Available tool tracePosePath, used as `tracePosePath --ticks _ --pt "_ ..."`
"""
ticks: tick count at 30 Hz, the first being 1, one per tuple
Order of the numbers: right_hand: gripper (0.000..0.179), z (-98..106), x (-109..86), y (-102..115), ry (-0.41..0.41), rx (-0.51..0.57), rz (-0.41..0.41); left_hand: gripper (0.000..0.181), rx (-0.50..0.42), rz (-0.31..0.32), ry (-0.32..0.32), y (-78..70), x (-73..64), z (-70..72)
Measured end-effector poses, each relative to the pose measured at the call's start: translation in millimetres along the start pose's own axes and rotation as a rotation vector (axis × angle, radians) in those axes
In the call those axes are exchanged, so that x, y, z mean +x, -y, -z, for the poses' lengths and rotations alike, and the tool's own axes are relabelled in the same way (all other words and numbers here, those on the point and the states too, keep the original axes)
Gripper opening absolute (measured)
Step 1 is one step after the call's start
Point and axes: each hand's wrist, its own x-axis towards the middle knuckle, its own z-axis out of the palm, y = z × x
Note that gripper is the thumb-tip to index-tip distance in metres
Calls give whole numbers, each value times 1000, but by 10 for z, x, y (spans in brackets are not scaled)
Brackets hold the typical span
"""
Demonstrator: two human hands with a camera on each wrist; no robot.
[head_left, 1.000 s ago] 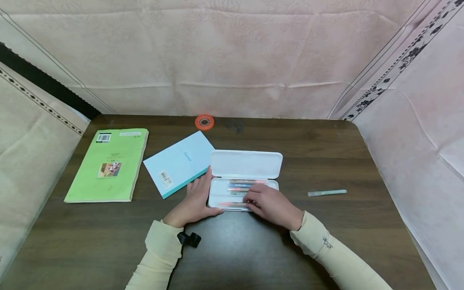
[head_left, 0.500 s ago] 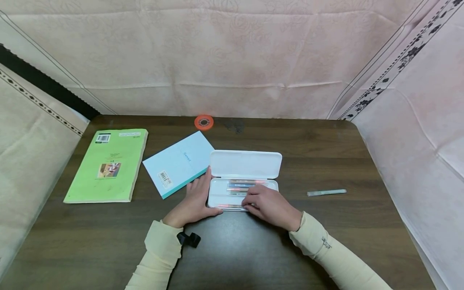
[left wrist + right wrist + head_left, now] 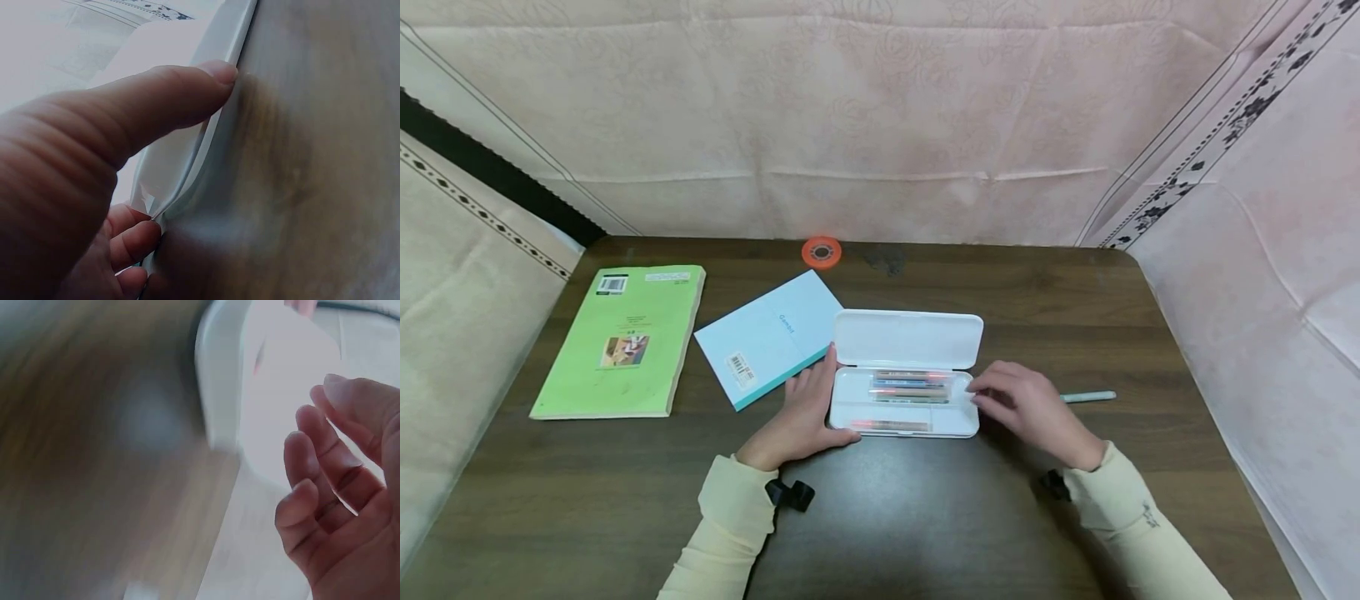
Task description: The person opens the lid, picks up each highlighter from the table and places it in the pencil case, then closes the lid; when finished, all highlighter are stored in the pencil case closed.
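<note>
An opened white pencil case (image 3: 838,400) lies on the table, lid (image 3: 910,339) tipped back. Inside, several pens (image 3: 910,385) lie in the upper part and one pen (image 3: 891,426) along the front edge. My left hand (image 3: 797,425) holds the case at its left end, the thumb against the front side and the fingers around the corner, as the left wrist view shows. My right hand (image 3: 1026,408) is at the case's right end, fingers loosely bent, nothing between them in the right wrist view. Behind it, partly covered, lies a pale green pen (image 3: 1090,397).
A light blue book (image 3: 775,333) lies slanted just left of the case, beside my left fingers. Farther left is a thick green book (image 3: 617,342). An orange tape roll (image 3: 822,252) sits at the back edge of the brown table (image 3: 887,533). Cloth hangs around three sides.
My right hand has released the front pen inside the case and moved right, past the case's edge toward the pale green pen. My left hand stays put.
</note>
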Motion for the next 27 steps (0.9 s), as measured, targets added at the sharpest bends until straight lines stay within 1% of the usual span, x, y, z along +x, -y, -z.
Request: tracePosePath --ticks 3,7,11,15,21,27 --pt "16 131 -143 -202 -65 -6 -28 126 0 4 1 -9 -3 10" --pt "19 272 -359 -462 -132 -60 -51 127 -2 6 0 -16 -1 16" --pt "22 401 -567 -680 -155 -134 -99 127 -1 3 1 -6 0 17" --pt "23 492 -706 -860 -173 -196 -128 127 0 2 -3 10 0 14" --pt "26 492 -816 -1014 -173 -250 -97 127 11 -4 -4 25 4 3" --pt "25 444 -858 -1057 -159 -261 -83 127 17 -12 -3 29 10 -10"
